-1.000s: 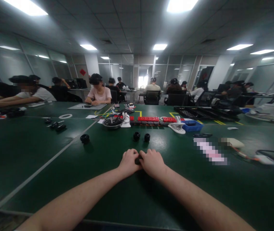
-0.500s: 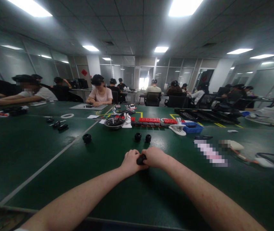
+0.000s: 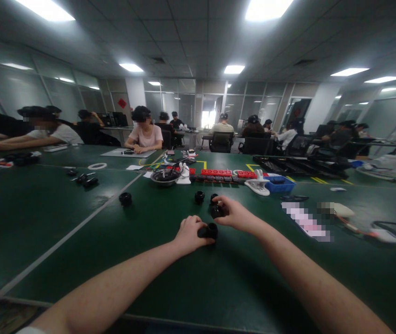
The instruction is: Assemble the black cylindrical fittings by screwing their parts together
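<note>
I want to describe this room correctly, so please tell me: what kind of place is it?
Probably a shared workroom or small assembly workshop: a long green table with loose black parts, a blue bin, and several people seated at tables.

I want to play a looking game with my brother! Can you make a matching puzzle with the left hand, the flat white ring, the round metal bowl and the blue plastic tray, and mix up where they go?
Things:
1. Bare left hand
2. Flat white ring
3. Round metal bowl
4. Blue plastic tray

Places and states:
A. Right of a white clip-shaped thing
B. Holding a black part with a round opening
C. On the green table, left of the long pale line
D. With a black tangle inside

Right pairs: 1-B, 2-C, 3-D, 4-A
</note>
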`<state>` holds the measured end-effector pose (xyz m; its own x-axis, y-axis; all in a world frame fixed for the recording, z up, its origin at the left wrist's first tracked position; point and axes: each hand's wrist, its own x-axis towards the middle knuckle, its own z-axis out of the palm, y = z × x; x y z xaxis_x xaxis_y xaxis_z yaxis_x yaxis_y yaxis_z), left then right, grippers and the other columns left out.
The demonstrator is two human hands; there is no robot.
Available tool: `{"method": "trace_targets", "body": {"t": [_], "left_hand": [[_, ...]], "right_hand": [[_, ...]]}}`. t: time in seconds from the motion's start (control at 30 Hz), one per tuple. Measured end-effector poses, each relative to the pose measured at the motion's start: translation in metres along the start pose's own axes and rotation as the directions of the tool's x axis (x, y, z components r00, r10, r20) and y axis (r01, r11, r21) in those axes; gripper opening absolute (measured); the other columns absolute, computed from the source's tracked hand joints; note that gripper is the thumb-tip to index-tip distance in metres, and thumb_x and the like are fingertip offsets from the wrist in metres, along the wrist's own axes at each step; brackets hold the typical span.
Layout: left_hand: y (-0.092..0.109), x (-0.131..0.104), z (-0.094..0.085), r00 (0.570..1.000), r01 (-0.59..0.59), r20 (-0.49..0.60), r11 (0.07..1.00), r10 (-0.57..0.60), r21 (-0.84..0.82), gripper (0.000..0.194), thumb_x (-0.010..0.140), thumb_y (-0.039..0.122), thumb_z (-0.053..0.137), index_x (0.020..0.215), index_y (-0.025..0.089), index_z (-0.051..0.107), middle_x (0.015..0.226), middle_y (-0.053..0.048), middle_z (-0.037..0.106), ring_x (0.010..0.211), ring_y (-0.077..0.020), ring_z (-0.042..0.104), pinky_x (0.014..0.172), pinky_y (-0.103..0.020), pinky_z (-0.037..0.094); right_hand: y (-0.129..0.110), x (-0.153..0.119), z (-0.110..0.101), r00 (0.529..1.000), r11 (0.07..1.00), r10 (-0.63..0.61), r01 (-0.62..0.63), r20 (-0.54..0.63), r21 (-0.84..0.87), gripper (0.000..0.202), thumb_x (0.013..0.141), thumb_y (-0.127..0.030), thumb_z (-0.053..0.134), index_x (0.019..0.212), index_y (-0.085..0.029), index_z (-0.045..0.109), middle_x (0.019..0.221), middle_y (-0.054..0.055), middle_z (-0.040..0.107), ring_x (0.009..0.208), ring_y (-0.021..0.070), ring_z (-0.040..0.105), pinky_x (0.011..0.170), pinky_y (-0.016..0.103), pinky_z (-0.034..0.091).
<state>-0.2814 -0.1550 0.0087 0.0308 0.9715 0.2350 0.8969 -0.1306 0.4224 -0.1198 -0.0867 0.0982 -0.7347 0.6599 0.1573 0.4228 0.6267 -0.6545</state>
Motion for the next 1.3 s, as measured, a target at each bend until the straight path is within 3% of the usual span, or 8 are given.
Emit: {"method": "trace_targets", "body": {"t": [0.13, 0.23, 0.5, 0.67, 0.87, 1.03, 1.3], "left_hand": [[0.001, -0.001, -0.001, 1.0, -0.006, 0.003, 1.0, 0.006, -0.01, 0.054, 0.059, 0.063, 0.053, 0.095, 0.024, 0.06, 0.096, -0.004, 0.049, 0.092, -0.0229, 0.043, 0.08, -0.035, 0.034], [0.001, -0.001, -0.002, 1.0, -0.008, 0.002, 1.0, 0.008, -0.017, 0.053, 0.06, 0.064, 0.053, 0.095, 0.024, 0.06, 0.096, -0.004, 0.049, 0.093, -0.023, 0.042, 0.08, -0.035, 0.034], [0.002, -0.001, -0.005, 0.999, 0.021, 0.037, 0.999, -0.019, -0.046, 0.054, 0.059, 0.064, 0.053, 0.096, 0.025, 0.059, 0.099, -0.005, 0.047, 0.095, -0.0234, 0.041, 0.081, -0.036, 0.035], [0.004, -0.002, -0.006, 0.999, 0.019, 0.032, 0.999, -0.017, -0.051, 0.053, 0.059, 0.063, 0.053, 0.095, 0.025, 0.06, 0.098, -0.005, 0.047, 0.094, -0.0233, 0.041, 0.081, -0.036, 0.035], [0.004, -0.001, -0.004, 1.0, 0.011, 0.019, 0.999, -0.01, -0.033, 0.051, 0.059, 0.062, 0.054, 0.094, 0.024, 0.06, 0.097, -0.005, 0.047, 0.094, -0.023, 0.041, 0.082, -0.035, 0.034], [0.004, -0.001, -0.005, 1.0, 0.01, 0.022, 0.999, -0.009, -0.044, 0.051, 0.06, 0.062, 0.054, 0.095, 0.024, 0.059, 0.098, -0.004, 0.047, 0.096, -0.0231, 0.04, 0.083, -0.036, 0.033], [0.008, -0.002, -0.009, 0.998, 0.036, 0.052, 0.998, -0.034, -0.045, 0.049, 0.061, 0.06, 0.054, 0.094, 0.024, 0.059, 0.099, -0.004, 0.047, 0.097, -0.0236, 0.04, 0.084, -0.036, 0.034]], "right_hand": [[0.013, -0.002, 0.001, 1.0, 0.983, -0.025, 0.028, -0.018, 0.183, 0.052, 0.059, -0.018, 0.062, 0.108, -0.015, 0.049, 0.102, 0.007, 0.056, 0.087, 0.0158, 0.055, 0.078, 0.029, 0.043], [0.019, -0.006, -0.001, 0.993, 0.982, 0.001, 0.022, -0.118, 0.189, 0.047, 0.059, -0.023, 0.063, 0.104, -0.017, 0.051, 0.104, 0.006, 0.057, 0.094, 0.0177, 0.053, 0.084, 0.033, 0.039], [0.045, -0.02, 0.001, 0.95, 0.968, 0.095, -0.019, -0.296, 0.248, 0.041, 0.058, -0.014, 0.057, 0.094, -0.019, 0.038, 0.095, 0.006, 0.055, 0.086, 0.0164, 0.055, 0.075, 0.029, 0.044], [0.062, -0.028, 0.016, 0.962, 0.973, 0.09, -0.029, -0.257, 0.229, 0.042, 0.056, -0.017, 0.06, 0.093, -0.018, 0.038, 0.089, 0.003, 0.053, 0.081, 0.0156, 0.055, 0.074, 0.029, 0.044], [0.07, -0.035, 0.03, 0.974, 0.986, 0.16, -0.149, -0.162, 0.078, 0.063, 0.056, -0.023, 0.066, 0.113, -0.013, 0.043, 0.092, 0.005, 0.057, 0.087, 0.017, 0.055, 0.082, 0.031, 0.041], [0.07, -0.039, 0.031, 0.987, 0.982, 0.144, -0.152, -0.074, -0.115, 0.047, 0.057, -0.026, 0.066, 0.102, -0.015, 0.057, 0.097, 0.007, 0.058, 0.091, 0.0193, 0.054, 0.082, 0.03, 0.04], [0.064, -0.04, 0.031, 0.985, 0.951, 0.147, -0.164, -0.086, -0.261, 0.043, 0.058, -0.028, 0.066, 0.1, -0.017, 0.058, 0.09, 0.005, 0.058, 0.085, 0.0184, 0.053, 0.076, 0.028, 0.039]]}}
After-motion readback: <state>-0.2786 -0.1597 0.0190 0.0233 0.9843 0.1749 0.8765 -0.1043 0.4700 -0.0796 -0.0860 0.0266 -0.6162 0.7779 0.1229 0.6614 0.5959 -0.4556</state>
